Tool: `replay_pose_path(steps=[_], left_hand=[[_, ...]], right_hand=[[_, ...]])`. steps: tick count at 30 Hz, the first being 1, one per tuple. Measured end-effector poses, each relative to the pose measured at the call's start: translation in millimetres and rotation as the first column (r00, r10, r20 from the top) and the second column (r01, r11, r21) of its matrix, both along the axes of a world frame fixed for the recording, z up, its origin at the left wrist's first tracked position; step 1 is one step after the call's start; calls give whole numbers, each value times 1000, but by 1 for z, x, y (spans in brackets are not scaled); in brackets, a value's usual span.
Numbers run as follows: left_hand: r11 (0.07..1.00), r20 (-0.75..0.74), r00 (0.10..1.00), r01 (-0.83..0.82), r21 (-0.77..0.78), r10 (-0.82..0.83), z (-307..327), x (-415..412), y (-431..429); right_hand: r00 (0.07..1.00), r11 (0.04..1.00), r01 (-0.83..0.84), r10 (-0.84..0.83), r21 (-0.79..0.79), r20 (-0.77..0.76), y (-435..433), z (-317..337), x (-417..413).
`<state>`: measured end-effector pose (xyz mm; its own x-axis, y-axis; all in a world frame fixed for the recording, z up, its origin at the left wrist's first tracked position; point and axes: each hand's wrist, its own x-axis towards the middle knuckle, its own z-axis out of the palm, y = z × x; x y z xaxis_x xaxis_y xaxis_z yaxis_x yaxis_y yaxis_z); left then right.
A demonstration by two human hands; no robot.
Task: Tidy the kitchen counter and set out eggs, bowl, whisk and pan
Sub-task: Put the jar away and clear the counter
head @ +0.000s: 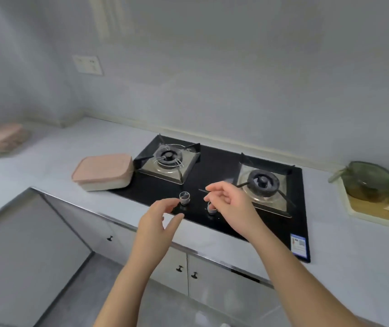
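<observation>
Both hands are held open over the front edge of the black stove (214,182); nothing is gripped. The left hand (158,223) is just beside the left knob (184,197). The right hand (230,204) is over the right knob (211,208). A knob could be bumped and gas turned on. A green glass bowl (368,181) is seen at the counter's right edge. No eggs, whisk or pan are seen.

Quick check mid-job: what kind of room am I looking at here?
Most likely a home kitchen: a black glass two-burner gas hob is set into a pale stone-look counter, with white cupboard doors below.
</observation>
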<state>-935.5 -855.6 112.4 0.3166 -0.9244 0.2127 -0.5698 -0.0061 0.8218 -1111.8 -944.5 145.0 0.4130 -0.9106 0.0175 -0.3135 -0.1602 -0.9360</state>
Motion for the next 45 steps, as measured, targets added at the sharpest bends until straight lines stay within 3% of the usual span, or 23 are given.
replay_pose_path(steps=[8, 13, 23, 26, 29, 32, 35, 38, 45], left_hand=[[976, -17, 980, -197, 95, 200, -32, 131, 8], [959, 15, 969, -246, 141, 247, -46, 230, -36], [940, 46, 972, -234, 250, 230, -78, 398, -114], [892, 54, 966, -256, 373, 254, -91, 441, -134], [814, 9, 983, -157, 559, 183, -106, 482, -165], [769, -49, 998, 4, 639, 36, -119, 500, -196], [760, -73, 997, 76, 645, -38, -126, 519, -215], [791, 4, 999, 37, 610, -50, -121, 555, -230], [794, 192, 978, -56, 605, -77, -112, 637, -261]], right_hand=[[978, 981, -182, 188, 71, -90, -27, -36, 147], [975, 974, -182, 197, 138, -106, -70, -74, 247], [962, 964, 128, -64, 232, -266, -158, -107, 395], [925, 943, 206, -100, 263, -367, -168, -121, 413], [890, 908, 315, -182, 276, -419, -175, -131, 432], [847, 843, 456, -312, 286, -430, -182, -136, 445], [795, 749, 580, -435, 320, -424, -175, -133, 466], [770, 703, 629, -507, 330, -387, -163, -132, 503], [768, 692, 636, -525, 341, -368, -157, -148, 578]])
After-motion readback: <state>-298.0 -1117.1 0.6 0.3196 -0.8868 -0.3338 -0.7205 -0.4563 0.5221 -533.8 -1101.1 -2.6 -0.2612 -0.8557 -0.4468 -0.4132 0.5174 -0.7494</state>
